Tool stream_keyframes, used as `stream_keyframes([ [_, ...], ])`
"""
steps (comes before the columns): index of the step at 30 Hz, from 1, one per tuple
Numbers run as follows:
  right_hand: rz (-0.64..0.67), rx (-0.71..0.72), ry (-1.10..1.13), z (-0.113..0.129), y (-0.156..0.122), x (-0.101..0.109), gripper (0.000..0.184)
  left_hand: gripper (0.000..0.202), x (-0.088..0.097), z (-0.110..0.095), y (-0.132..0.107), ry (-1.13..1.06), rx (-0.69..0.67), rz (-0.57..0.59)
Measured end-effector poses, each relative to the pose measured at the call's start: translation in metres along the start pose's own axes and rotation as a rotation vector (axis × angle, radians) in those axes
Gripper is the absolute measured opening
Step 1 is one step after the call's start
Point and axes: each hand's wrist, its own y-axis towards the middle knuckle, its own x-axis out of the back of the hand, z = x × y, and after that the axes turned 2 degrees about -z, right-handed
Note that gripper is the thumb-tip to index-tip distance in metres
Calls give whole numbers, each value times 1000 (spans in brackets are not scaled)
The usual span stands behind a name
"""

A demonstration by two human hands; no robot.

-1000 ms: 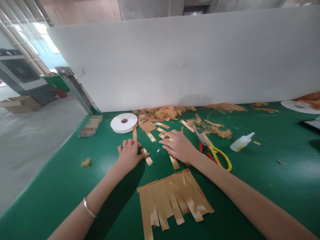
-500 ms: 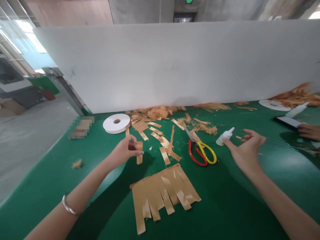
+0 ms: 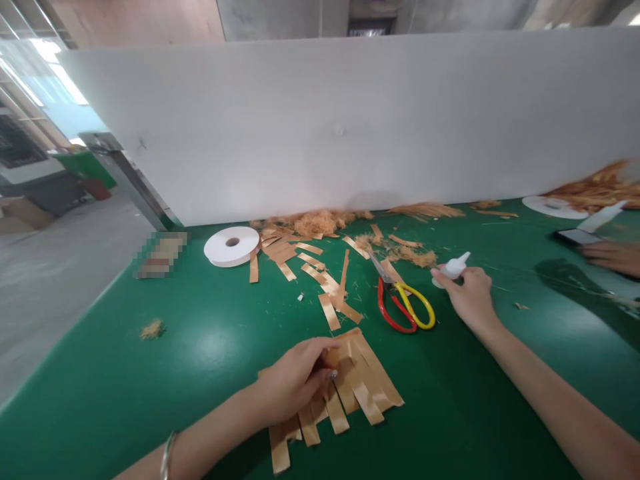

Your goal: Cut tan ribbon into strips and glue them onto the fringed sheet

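My right hand [image 3: 470, 297] is closed around a small white squeeze bottle [image 3: 455, 267] with a pointed nozzle, whose lower part the fingers partly hide. Over the fringed tan sheet [image 3: 373, 370] hovers or rests my left hand [image 3: 295, 377]; contact with it cannot be made out. Its thumb and fingers pinch a short tan strip, mostly hidden by the hand. The sheet lies flat, its loose strips fanning toward me. Between the hands lie scissors [image 3: 406, 303] with one red and one yellow handle, blades slightly apart and pointing away.
Loose tan strips [image 3: 329, 312] and a heap of fibres [image 3: 320, 223] lie toward the white partition [image 3: 340, 133]. A white roll [image 3: 232, 245] sits at left. At the right edge, another person's hand [image 3: 613, 255] is by a phone [image 3: 577, 237].
My left hand has moved right and toward me, carrying the strip over the fringed sheet. My right hand has moved left and closed on the squeeze bottle, which is slightly shifted.
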Motion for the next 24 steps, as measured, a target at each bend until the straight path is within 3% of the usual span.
stream_keyframes([
  [5,-80,-96,244,23,-6,11,42,28,0,-9,21,15,-145,88],
  [9,6,-133,373,40,-14,20,36,27,2,-20,29,66,-196,83],
  [13,287,-55,399,64,-24,28,32,20,8,-18,20,133,-236,-87],
  [16,576,129,272,91,-32,31,26,20,15,-11,6,196,-167,-203],
  [20,856,402,336,128,-45,26,10,19,22,-3,-13,289,-49,-194],
  [24,970,555,299,152,-55,15,11,20,23,0,-29,338,63,-145],
])
